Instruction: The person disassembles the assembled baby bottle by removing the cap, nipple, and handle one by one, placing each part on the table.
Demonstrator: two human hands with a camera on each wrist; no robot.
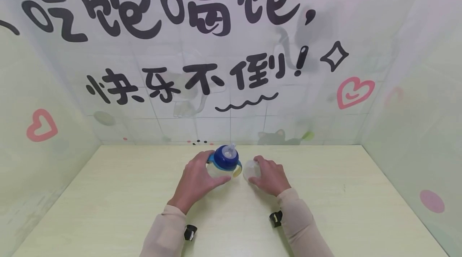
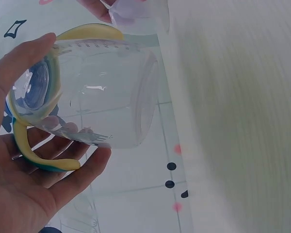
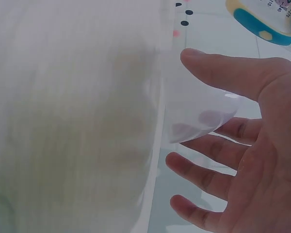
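Near the middle of the table's far part, my left hand (image 1: 196,179) grips a clear baby bottle (image 1: 221,170) around its side. The bottle has a dark blue collar, a clear nipple on top and two blue-and-yellow side handles. In the left wrist view, the bottle's transparent body (image 2: 99,92) looks empty, with printed measuring marks, and one handle (image 2: 43,158) passes between thumb and fingers. Just to the right, my right hand (image 1: 270,177) holds a translucent domed cap (image 1: 250,170) between thumb and fingers. The cap (image 3: 203,109) is apart from the bottle and stands close to the tabletop.
A pale wood-grain table (image 1: 119,193) lies under both hands. Behind it rises a printed wall sheet (image 1: 231,120) with large dark lettering, and similar sheets close off the left and right sides. Black wrist mounts (image 1: 190,232) sit on both sleeves.
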